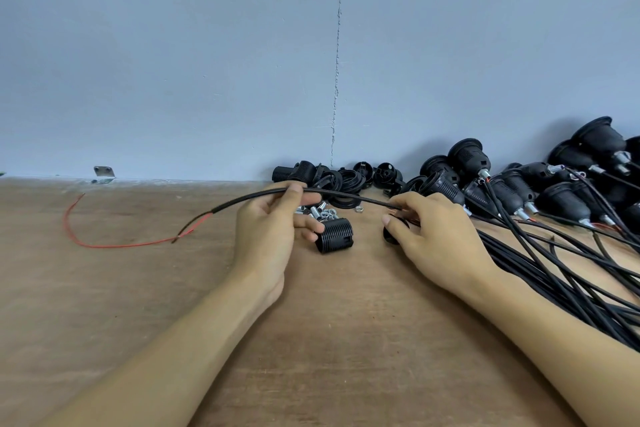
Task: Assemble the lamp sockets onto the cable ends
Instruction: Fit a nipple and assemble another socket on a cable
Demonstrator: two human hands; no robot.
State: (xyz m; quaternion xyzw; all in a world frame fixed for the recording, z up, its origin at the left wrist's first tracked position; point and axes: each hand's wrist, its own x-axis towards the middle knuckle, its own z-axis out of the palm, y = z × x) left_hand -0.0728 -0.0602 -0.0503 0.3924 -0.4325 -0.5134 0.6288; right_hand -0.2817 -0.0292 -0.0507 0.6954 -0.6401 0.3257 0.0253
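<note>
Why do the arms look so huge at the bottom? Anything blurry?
Head view: wide-angle lens stretches the forearms toward the lower corners; light soft, shadows faint, no glare; the sockets at right lose detail, not focus.

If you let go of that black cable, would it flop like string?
Probably not quite: the cable holds a smooth arc between the left hand and right hand, so it looks springy. Its loose end sags to the table, so it likely bends easily.
</note>
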